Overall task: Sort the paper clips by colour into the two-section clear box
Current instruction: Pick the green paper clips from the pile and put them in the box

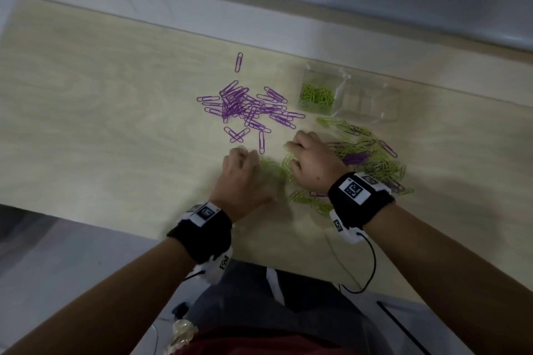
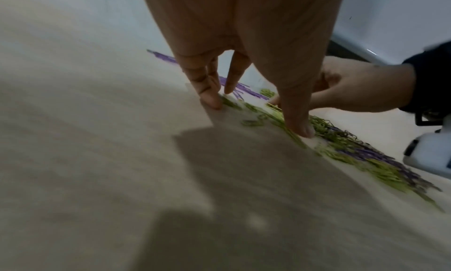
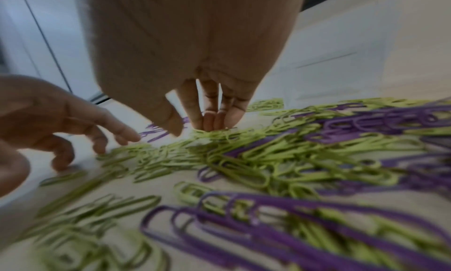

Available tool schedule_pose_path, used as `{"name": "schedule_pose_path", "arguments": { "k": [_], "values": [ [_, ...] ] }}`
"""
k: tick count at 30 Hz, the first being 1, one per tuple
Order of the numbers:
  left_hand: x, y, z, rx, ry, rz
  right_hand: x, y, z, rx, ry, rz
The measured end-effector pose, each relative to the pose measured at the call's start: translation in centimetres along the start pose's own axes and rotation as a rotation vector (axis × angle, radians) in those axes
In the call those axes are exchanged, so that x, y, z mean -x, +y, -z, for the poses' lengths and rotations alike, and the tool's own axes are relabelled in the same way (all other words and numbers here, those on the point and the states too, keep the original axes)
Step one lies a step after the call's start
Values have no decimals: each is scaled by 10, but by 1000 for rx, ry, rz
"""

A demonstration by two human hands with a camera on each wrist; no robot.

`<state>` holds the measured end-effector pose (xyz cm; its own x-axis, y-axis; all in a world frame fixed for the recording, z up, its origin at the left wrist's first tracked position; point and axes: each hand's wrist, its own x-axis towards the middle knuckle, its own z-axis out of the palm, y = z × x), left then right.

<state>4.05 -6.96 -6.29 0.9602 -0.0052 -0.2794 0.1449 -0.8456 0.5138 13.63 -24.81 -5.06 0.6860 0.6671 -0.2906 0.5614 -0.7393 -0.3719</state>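
Observation:
A loose heap of purple paper clips [image 1: 248,106] lies mid-table. The clear two-section box [image 1: 340,86] stands to its right; its left section holds green clips [image 1: 317,95], while no clips show in the right section [image 1: 372,101]. A mixed green and purple pile [image 1: 372,158] spreads in front of the box. My left hand [image 1: 245,164] and right hand [image 1: 302,153] sit side by side at the pile's left edge. Both touch a patch of green clips [image 3: 171,155] with downward-pointing fingertips [image 2: 300,130], and neither holds anything. Motion blurs the left hand.
One purple clip [image 1: 238,62] lies alone beyond the heap. The table's near edge [image 1: 115,225] runs just below my wrists. A grey wall ledge [image 1: 375,3] borders the far side. A black cable [image 1: 372,265] hangs from the right wrist.

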Motion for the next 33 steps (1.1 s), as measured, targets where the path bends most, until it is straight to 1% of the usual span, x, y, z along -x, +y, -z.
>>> {"name": "schedule_pose_path", "arguments": {
  "k": [2, 5, 7, 10, 12, 13, 14, 16, 17, 18, 19, 20, 21, 23, 25, 27, 28, 30, 31, 33],
  "values": [
    [-2, 11, -7, 11, -14, -21, 3, -2, 1, 41, -58, 67],
    [-2, 21, -14, 11, -17, -55, 7, -3, -1, 81, -145, 122],
    [-1, 24, -17, 31, -3, -74, 10, -5, -4, 55, -142, 137],
    [-2, 23, -22, 104, 68, -85, 12, -10, -10, 6, -98, 153],
    [-3, 23, -23, 132, 92, -97, 13, -12, -12, -17, -86, 115],
    [-4, 24, -22, 136, 89, -100, 13, -12, -13, -9, -91, 103],
    [-5, 25, -21, 141, 81, -101, 13, -10, -16, -2, -77, 117],
    [-8, 27, -18, 133, 66, -91, 14, -7, -19, 25, -106, 151],
    [-11, 28, -16, 117, 45, -77, 14, -7, -18, 41, -128, 169],
    [-13, 28, -14, 96, 16, -64, 13, -5, -18, 42, -105, 191],
    [-15, 29, -12, 72, -6, -62, 12, -5, -11, 23, -123, 167],
    [-18, 30, -11, 51, -24, -66, 11, -2, -9, -11, -96, 141],
    [-20, 31, -9, 36, -44, -72, 11, 0, -3, -75, -116, 87],
    [-25, 32, -5, 24, -79, -67, 13, 6, 4, -254, -94, -12],
    [-30, 33, 1, 28, -125, -52, 18, 14, 13, -473, -29, -142],
    [-35, 32, 5, 31, -176, -56, 24, 21, 25, -757, 8, -272],
    [-38, 31, 7, 41, -197, -61, 26, 23, 33, -892, 38, -310],
    [-44, 28, 11, 83, -235, -72, 25, 28, 51, -1075, 128, -338],
    [-46, 27, 13, 107, -248, -81, 23, 30, 62, -1119, 179, -327],
    [-53, 32, 20, 160, -246, -113, 11, 37, 82, -1105, 282, -280]
  ]
}}
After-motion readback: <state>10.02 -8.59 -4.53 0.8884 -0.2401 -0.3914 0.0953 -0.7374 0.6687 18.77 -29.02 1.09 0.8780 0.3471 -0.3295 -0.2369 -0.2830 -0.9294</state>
